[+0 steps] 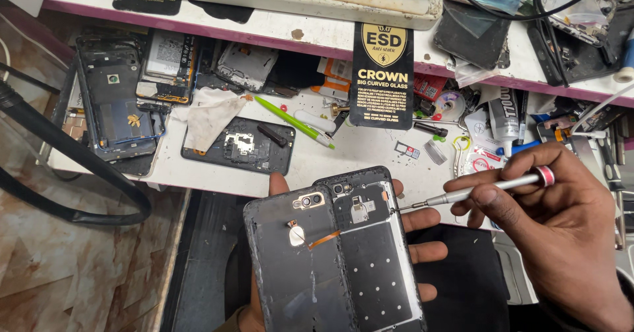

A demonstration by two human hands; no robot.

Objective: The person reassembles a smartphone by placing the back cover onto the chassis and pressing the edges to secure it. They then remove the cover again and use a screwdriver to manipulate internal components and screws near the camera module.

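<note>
My left hand (422, 236) cradles an opened black phone (376, 253) from beneath, fingers showing at its right edge and thumb tip at the top left. The phone's detached back cover (294, 259) lies folded out to the left, joined by a thin orange ribbon cable (323, 239). My right hand (561, 233) grips a slim silver screwdriver (489, 188) with a red ring at its cap. Its tip touches the phone's upper right edge beside the metal board shield.
A cluttered white bench (356, 153) holds another opened phone (241, 146), a green pen (294, 120), a crumpled cloth (208, 115), a black glass-protector packet (382, 74), a glue tube (505, 117) and more phone parts at left. A thick black cable (59, 144) loops left.
</note>
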